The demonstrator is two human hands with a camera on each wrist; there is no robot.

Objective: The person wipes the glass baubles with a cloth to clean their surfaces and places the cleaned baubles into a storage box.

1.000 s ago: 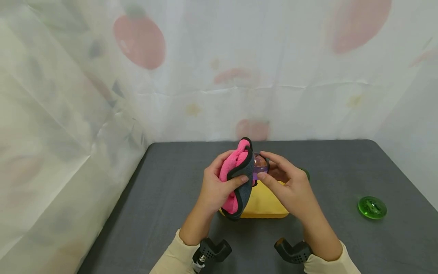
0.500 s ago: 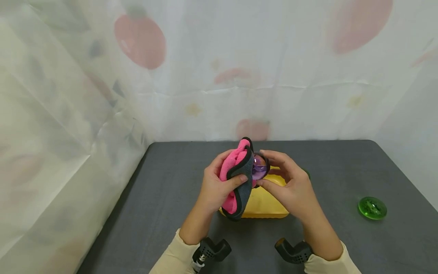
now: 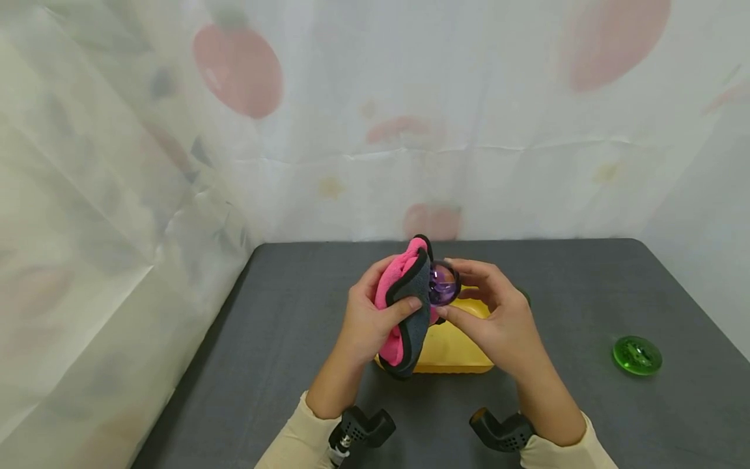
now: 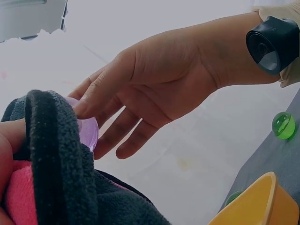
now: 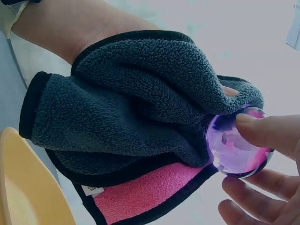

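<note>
Head view: hands (image 3: 436,312) hold cloth (image 3: 407,312) (pink-grey), ball (image 3: 442,284).

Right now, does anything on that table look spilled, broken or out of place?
Nothing stands out. The left hand grips a pink and grey cloth against a purple glass piece pinched by the right hand, above a yellow tray. A green glass piece lies apart, intact.
</note>
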